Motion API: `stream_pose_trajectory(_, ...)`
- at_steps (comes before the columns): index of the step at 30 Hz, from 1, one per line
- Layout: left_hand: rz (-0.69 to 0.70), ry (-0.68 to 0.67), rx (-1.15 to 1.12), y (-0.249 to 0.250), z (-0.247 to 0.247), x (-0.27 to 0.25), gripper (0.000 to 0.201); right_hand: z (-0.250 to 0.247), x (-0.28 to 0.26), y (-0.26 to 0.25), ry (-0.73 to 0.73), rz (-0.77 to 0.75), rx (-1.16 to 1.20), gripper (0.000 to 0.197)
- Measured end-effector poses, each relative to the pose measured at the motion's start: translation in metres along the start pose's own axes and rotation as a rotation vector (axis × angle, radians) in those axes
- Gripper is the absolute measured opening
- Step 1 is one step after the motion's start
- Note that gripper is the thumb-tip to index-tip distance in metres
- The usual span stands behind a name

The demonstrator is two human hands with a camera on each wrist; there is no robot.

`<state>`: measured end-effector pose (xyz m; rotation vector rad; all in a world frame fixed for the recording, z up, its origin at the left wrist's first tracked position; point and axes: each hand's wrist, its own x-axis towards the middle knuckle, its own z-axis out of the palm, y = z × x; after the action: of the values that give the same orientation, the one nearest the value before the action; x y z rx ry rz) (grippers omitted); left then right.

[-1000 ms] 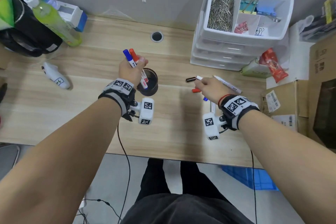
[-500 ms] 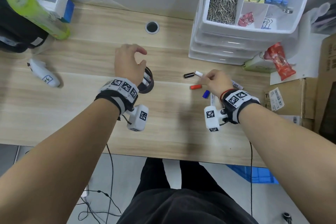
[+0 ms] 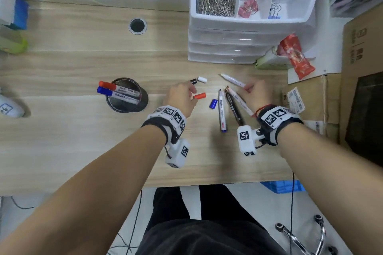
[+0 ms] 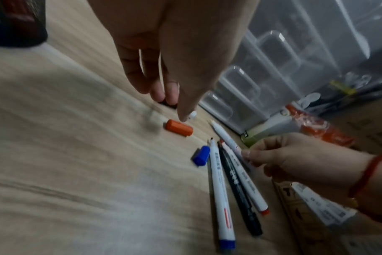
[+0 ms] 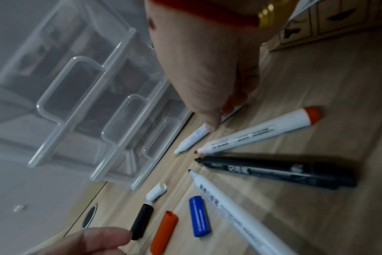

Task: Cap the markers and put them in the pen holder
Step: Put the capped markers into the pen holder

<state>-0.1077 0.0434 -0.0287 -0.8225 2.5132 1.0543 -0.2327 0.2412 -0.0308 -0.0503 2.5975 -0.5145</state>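
A black mesh pen holder (image 3: 126,105) stands left of centre with a red-capped marker (image 3: 116,87) and a blue-capped marker (image 3: 118,94) leaning in it. My left hand (image 3: 190,95) hovers with relaxed fingers, holding nothing, over loose caps: black cap (image 3: 193,81), white cap (image 3: 202,79), red cap (image 3: 200,95) and blue cap (image 3: 213,103). My right hand (image 3: 247,87) pinches a thin white uncapped marker (image 3: 232,79) that lies on the desk. Three uncapped markers lie fanned beside it: a blue-ended marker (image 3: 221,112), a black marker (image 3: 233,107) and a red-ended marker (image 3: 240,101).
A clear plastic drawer unit (image 3: 244,41) with clips on top stands just behind the caps. Cardboard boxes (image 3: 362,51) and a red snack packet (image 3: 296,58) crowd the right side. A cable hole (image 3: 137,25) lies behind the holder; a green bottle (image 3: 12,43) is far left.
My left hand let go of the red- and blue-capped markers in the holder and moved right to the loose caps. My right hand shifted right onto the thin white marker.
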Motion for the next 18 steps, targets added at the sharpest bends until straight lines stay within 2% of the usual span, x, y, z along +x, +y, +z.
stream_pose_trajectory(5, 0.001, -0.012, 0.067, -0.002, 0.027, 0.010, 0.031, 0.002, -0.005, 0.014, -0.063, -0.056, -0.008, 0.012)
stream_pose_trajectory(11, -0.004, -0.001, 0.103, 0.003, 0.029, 0.014, 0.015, -0.001, -0.010, 0.013, -0.191, -0.147, -0.130, 0.004)
stream_pose_trajectory(15, -0.049, -0.047, 0.079, 0.000, 0.022, 0.012, 0.013, -0.007, -0.011, 0.005, -0.197, -0.221, -0.099, 0.016)
stream_pose_trajectory(18, -0.058, -0.067, -0.092, 0.001, 0.015, 0.008, 0.015, -0.010, -0.018, -0.009, -0.260, -0.344, -0.032, 0.027)
